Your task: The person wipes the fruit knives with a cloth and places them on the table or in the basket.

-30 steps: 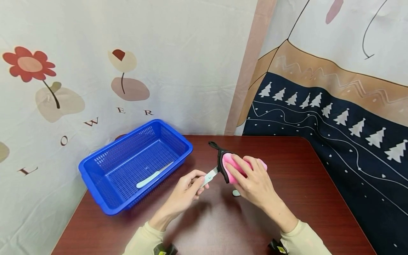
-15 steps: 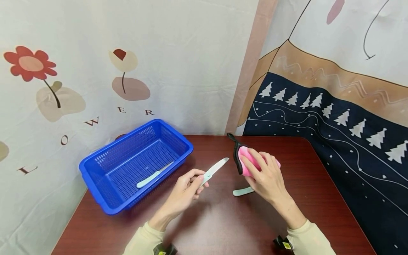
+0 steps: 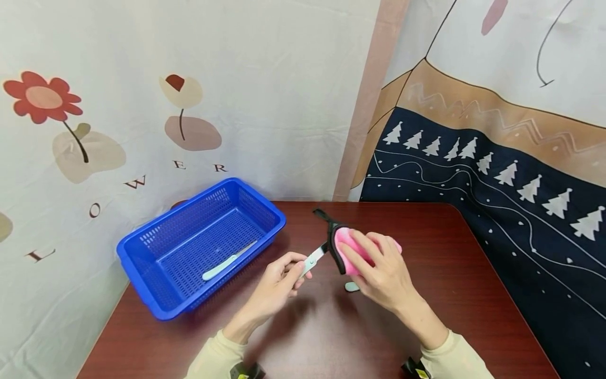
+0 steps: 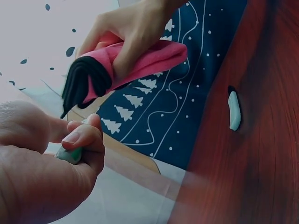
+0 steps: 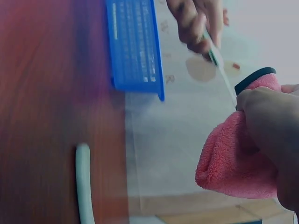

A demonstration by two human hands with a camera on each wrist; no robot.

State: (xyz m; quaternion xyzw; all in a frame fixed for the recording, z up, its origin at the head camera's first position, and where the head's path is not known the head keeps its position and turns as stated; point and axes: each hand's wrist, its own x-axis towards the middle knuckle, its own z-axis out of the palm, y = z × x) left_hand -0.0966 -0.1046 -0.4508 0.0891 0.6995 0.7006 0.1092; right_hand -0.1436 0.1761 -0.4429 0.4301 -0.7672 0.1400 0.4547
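Just above the counter [image 3: 322,337], holding a knife [image 3: 311,262] by its handle in the curled left hand [image 3: 279,279], and clutching a pink cloth [image 3: 344,251] in the right hand [image 3: 383,273], between thumb and fingers. Looks like the wiping step, probably partway through, with the outer stretch of blade at or inside the fold. Would likely call next for a light, even squeeze and a straight draw toward the tip, keeping fingertips behind the cloth and away from the edge. Could snag the pile with too hard a press. Impossible to tell the facing of the cutting edge. Pale mint along the handle, with a small round rivet near the blade; bright silver on the short bare stretch, then lost from sight at the cloth's black edging. Tilted upward from the left hand, well apart from the counter. Soft and fluffy across the pink pile, with a black loop [image 3: 322,213] at the far end. Also below, another mint handle [image 5: 84,182] on the counter, and inside the blue basket [image 3: 156,231], a similar knife [image 3: 220,267].
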